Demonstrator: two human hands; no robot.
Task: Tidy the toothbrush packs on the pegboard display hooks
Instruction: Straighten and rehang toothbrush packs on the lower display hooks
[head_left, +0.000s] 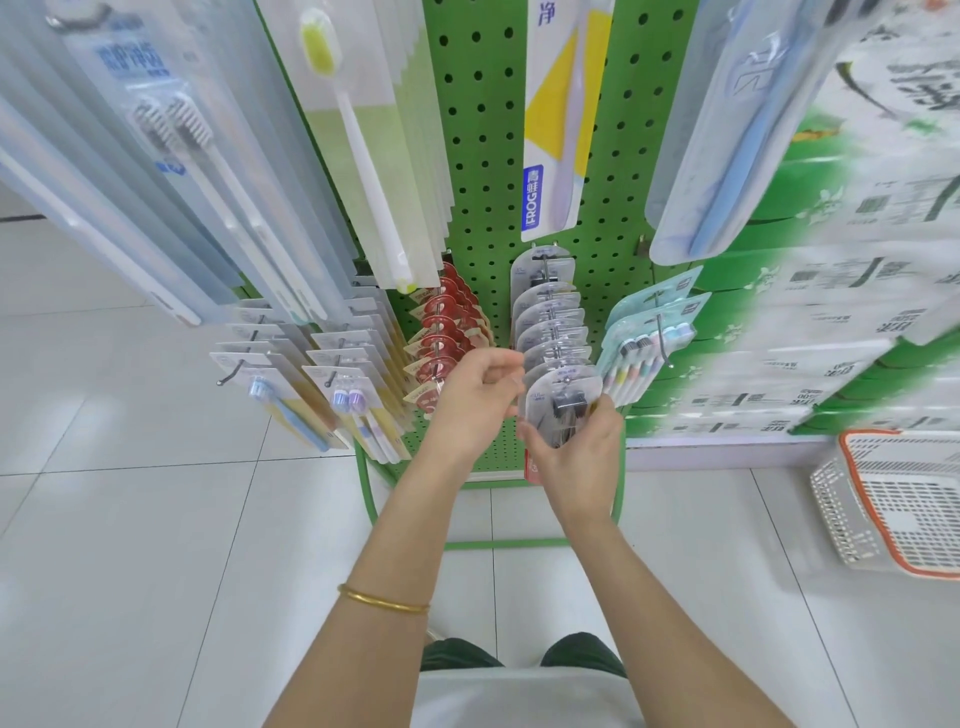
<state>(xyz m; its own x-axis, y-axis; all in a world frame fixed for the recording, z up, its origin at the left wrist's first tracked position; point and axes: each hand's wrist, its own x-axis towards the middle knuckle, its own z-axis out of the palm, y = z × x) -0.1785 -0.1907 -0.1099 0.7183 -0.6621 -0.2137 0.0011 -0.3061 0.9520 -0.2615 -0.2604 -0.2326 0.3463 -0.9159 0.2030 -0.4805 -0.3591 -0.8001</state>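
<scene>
Front clear grey-carded toothbrush pack (563, 400) at tip of centre hook on green perforated pegboard (478, 156) — clasped by right grip (576, 457), thumb and fingers round its lower edges. Left grip (475, 395) curled at row's left edge — hold indiscernible. Red round-topped packs (447, 332) crowding left, pastel multi-brush packs (644, 348) right. White lattice plastic basket, orange-rimmed (852, 499), on floor; contents indiscernible.

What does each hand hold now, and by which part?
The right hand grips the front grey toothbrush pack by its lower sides. The left hand curls close by; whether it pinches anything cannot be told.
</scene>
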